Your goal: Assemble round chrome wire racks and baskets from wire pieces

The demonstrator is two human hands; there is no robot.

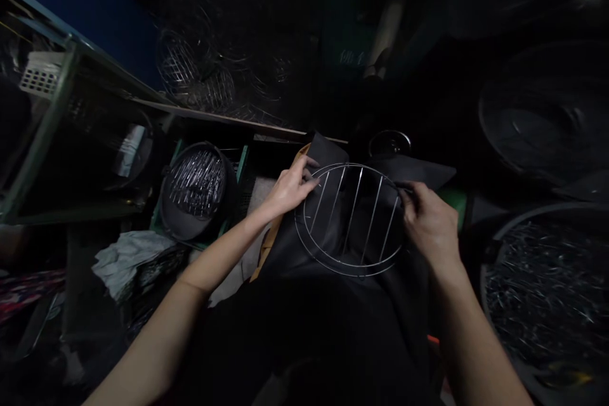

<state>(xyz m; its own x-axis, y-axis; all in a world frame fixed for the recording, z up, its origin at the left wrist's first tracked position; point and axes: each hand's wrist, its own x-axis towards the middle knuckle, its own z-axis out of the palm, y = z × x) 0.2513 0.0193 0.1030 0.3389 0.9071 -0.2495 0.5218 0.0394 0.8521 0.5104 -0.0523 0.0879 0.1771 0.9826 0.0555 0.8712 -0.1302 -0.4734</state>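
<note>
A round wire rack point(351, 216) with two rings and several parallel bars is held over my lap, on dark cloth. On its upper left rim is my left hand point(291, 187), thumb and fingers bent around the wire. My right hand point(427, 219) pinches the rim on the right side; part of its fingers is hidden by the hand itself. Dark sheet-like material point(328, 155) with a tan edge lies under the rack.
A black tub point(183, 228) of short metal rods stands to the left. At the right is a large tub point(497, 235) full of small metal pieces. Piled wire racks point(214, 89) lie beyond a ledge. Pale crumpled cloth point(130, 257) and a green metal frame point(45, 133) are at the left.
</note>
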